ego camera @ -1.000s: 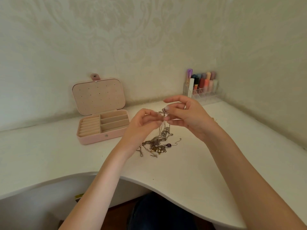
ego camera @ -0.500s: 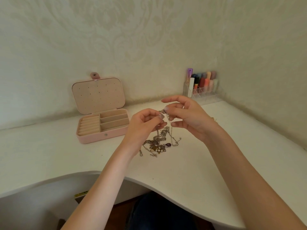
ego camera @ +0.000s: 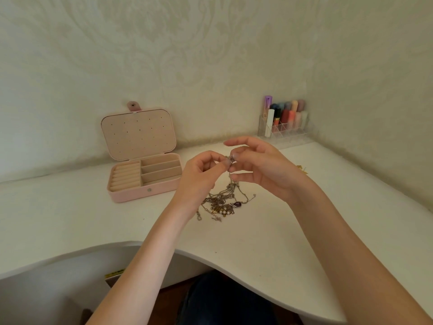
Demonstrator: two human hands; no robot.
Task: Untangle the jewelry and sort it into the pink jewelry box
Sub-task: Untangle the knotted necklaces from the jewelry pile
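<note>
A tangle of thin silver and gold chains (ego camera: 225, 202) lies on the white desk, with a purple teardrop pendant (ego camera: 237, 204) and a row of small pearls in it. My left hand (ego camera: 199, 175) and my right hand (ego camera: 260, 167) meet above it, fingertips pinching a small piece of the jewelry from which a chain hangs down to the pile. The pink jewelry box (ego camera: 131, 194) stands open to the left, lid upright, its ring rolls and three slots showing nothing inside.
A clear organiser (ego camera: 288, 134) with lipsticks and tubes stands in the back right corner. A small gold item (ego camera: 302, 168) lies on the desk behind my right wrist. The white desk (ego camera: 70, 219) has a curved front edge; wallpapered walls close it at the back and right.
Both hands stay pinched together above the pile with small finger shifts. The hanging chain and the loose end at the pile's right have shifted slightly.
</note>
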